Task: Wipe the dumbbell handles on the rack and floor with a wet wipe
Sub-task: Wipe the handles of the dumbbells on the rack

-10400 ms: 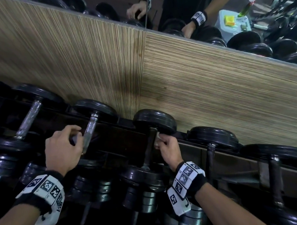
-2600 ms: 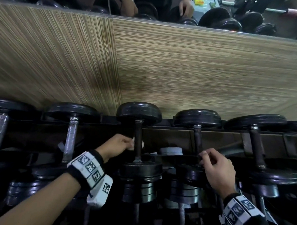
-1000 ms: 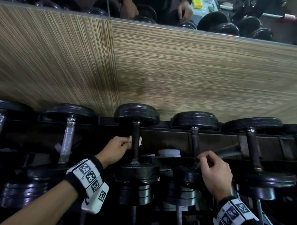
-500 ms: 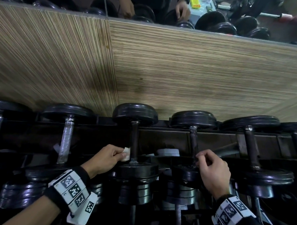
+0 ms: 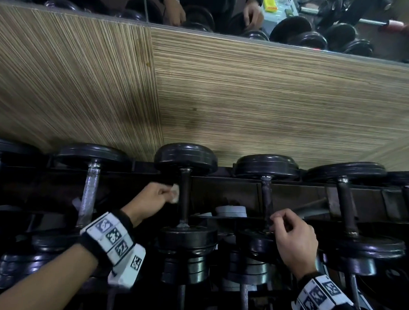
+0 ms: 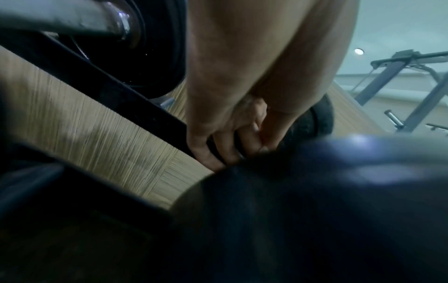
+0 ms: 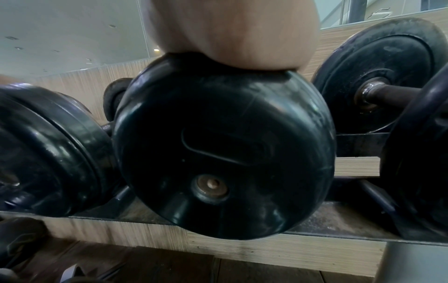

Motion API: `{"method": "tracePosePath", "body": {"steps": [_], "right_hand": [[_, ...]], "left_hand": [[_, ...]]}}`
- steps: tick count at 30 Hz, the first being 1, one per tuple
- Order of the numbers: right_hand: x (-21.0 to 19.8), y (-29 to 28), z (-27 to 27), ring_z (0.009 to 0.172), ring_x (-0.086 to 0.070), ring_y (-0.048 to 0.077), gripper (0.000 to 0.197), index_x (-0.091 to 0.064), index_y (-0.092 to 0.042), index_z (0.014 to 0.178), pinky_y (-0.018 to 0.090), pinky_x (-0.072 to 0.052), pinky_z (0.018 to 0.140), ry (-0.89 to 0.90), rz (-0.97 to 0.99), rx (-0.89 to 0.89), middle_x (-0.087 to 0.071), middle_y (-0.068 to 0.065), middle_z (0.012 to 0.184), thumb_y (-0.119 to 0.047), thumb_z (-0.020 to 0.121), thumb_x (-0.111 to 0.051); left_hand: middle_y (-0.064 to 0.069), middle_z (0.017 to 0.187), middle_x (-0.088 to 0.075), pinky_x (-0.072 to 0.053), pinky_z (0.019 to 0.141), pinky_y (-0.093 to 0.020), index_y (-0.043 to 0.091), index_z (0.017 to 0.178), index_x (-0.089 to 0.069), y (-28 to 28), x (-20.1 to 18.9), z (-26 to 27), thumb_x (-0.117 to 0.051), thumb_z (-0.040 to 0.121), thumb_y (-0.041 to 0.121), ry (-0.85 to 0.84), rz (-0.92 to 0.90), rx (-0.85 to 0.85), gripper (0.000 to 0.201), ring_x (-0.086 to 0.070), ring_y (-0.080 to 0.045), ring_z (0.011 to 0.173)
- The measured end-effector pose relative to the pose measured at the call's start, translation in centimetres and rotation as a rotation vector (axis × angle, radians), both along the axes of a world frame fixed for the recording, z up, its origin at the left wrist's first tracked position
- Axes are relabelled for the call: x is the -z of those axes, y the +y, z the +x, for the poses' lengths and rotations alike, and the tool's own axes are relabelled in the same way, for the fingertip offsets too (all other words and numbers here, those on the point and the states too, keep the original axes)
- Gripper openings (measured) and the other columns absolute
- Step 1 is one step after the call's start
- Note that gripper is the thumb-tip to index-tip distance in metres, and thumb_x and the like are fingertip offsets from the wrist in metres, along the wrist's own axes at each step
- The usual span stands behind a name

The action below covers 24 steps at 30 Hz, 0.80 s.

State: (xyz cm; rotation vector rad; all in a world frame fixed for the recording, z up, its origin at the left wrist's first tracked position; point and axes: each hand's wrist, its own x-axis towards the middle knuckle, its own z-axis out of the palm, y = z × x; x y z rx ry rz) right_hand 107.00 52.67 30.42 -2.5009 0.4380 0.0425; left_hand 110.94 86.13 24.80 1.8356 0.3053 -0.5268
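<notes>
While the left hand (image 5: pixel 150 200) is pinching the soft, limp wipe (image 5: pixel 174 194) beside a stiff, heavy handle (image 5: pixel 184 198), the right hand's (image 5: pixel 293 238) fingers (image 5: pixel 281 218) are curling round the neighbouring handle (image 5: pixel 266 199).

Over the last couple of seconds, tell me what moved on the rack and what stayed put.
The left hand, gripping the wet wipe, slid up and down beside the dark dumbbell handle and now sits near its upper half. Nothing was picked up or released. The right hand kept its hold low on the next handle, and the dumbbells stayed in their slots on the rack.
</notes>
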Motion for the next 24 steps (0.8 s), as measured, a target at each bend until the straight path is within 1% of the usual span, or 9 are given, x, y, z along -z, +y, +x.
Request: {"method": "tracePosePath", "body": {"steps": [3, 6, 8, 9, 11, 15, 19, 22, 24], "right_hand": [[0.0, -0.1, -0.1, 0.067, -0.063, 0.006, 0.021, -0.062, -0.034, 0.074, 0.037, -0.051, 0.068, -0.007, -0.003, -0.008, -0.068, -0.013, 0.063, -0.024, 0.093, -0.059], [-0.1, -0.1, -0.1, 0.068, -0.064, 0.008, 0.02, -0.063, -0.035, 0.076, 0.04, -0.053, 0.071, 0.0, 0.008, -0.009, -0.068, -0.014, 0.063, -0.026, 0.093, -0.058], [0.0, -0.2, -0.2, 0.067, -0.064, 0.009, 0.019, -0.062, -0.036, 0.076, 0.042, -0.053, 0.073, 0.009, 0.008, -0.008, -0.068, -0.015, 0.063, -0.028, 0.093, -0.057], [0.0, -0.2, -0.2, 0.066, -0.064, 0.009, 0.019, -0.062, -0.036, 0.076, 0.043, -0.054, 0.074, 0.008, 0.006, -0.006, -0.068, -0.015, 0.062, -0.028, 0.093, -0.056], [-0.1, -0.1, -0.2, 0.065, -0.063, 0.009, 0.02, -0.061, -0.036, 0.075, 0.043, -0.054, 0.073, 0.006, 0.004, -0.006, -0.068, -0.015, 0.062, -0.027, 0.093, -0.057], [-0.2, -0.1, -0.2, 0.065, -0.063, 0.009, 0.02, -0.062, -0.036, 0.075, 0.042, -0.053, 0.073, 0.011, 0.007, -0.012, -0.068, -0.015, 0.062, -0.027, 0.092, -0.057], [-0.2, -0.2, -0.2, 0.063, -0.063, 0.008, 0.021, -0.061, -0.038, 0.074, 0.041, -0.054, 0.07, 0.004, 0.007, -0.021, -0.067, -0.015, 0.061, -0.027, 0.093, -0.057], [-0.2, -0.2, -0.2, 0.063, -0.062, 0.007, 0.021, -0.061, -0.037, 0.074, 0.039, -0.053, 0.068, -0.003, 0.014, -0.025, -0.067, -0.014, 0.061, -0.027, 0.092, -0.057], [-0.1, -0.3, -0.3, 0.064, -0.062, 0.008, 0.021, -0.061, -0.035, 0.075, 0.038, -0.052, 0.067, -0.008, 0.017, -0.025, -0.067, -0.012, 0.061, -0.027, 0.093, -0.057]], "left_hand": [[-0.001, 0.092, -0.07, -0.043, 0.082, -0.017, 0.0, 0.099, -0.073, -0.3, -1.3, 2.6, -0.057, 0.1, 0.017, -0.048, 0.003, -0.035, 0.024, -0.062, -0.007, 0.086], [-0.002, 0.095, -0.068, -0.041, 0.08, -0.009, -0.005, 0.101, -0.072, -0.6, -1.7, 2.6, -0.055, 0.101, 0.014, -0.098, 0.02, 0.016, 0.025, -0.06, -0.009, 0.092], [0.004, 0.091, -0.071, -0.045, 0.084, -0.012, 0.003, 0.097, -0.075, -0.3, -0.8, 1.4, -0.058, 0.1, 0.016, -0.055, 0.004, 0.046, 0.022, -0.063, -0.003, 0.091], [0.006, 0.092, -0.073, -0.047, 0.092, -0.018, 0.007, 0.095, -0.077, -0.1, -0.2, 0.5, -0.062, 0.097, 0.026, -0.022, -0.017, 0.072, 0.024, -0.065, -0.003, 0.093], [-0.001, 0.099, -0.073, -0.043, 0.098, -0.028, -0.004, 0.088, -0.073, 0.2, 1.0, -1.4, -0.065, 0.092, 0.046, 0.043, -0.043, 0.165, 0.052, -0.063, -0.009, 0.098], [-0.007, 0.114, -0.072, -0.041, 0.089, -0.007, -0.018, 0.095, -0.066, -0.1, 1.3, -2.9, -0.055, 0.1, 0.01, 0.13, -0.018, 0.223, 0.03, -0.063, -0.005, 0.103], [-0.001, 0.094, -0.068, -0.04, 0.063, -0.001, 0.003, 0.1, -0.071, -0.6, -1.1, 0.6, -0.055, 0.1, 0.008, 0.025, -0.023, -0.043, 0.017, -0.06, -0.006, 0.083], [0.008, 0.087, -0.067, -0.04, 0.064, -0.002, 0.014, 0.102, -0.069, -0.8, -2.6, 2.5, -0.053, 0.101, 0.01, -0.045, -0.017, -0.046, 0.016, -0.058, 0.003, 0.077], [0.009, 0.092, -0.068, -0.041, 0.066, -0.001, 0.015, 0.108, -0.069, -1.1, -2.6, 2.3, -0.051, 0.102, 0.011, -0.037, -0.043, -0.04, 0.019, -0.06, 0.007, 0.078]]}}
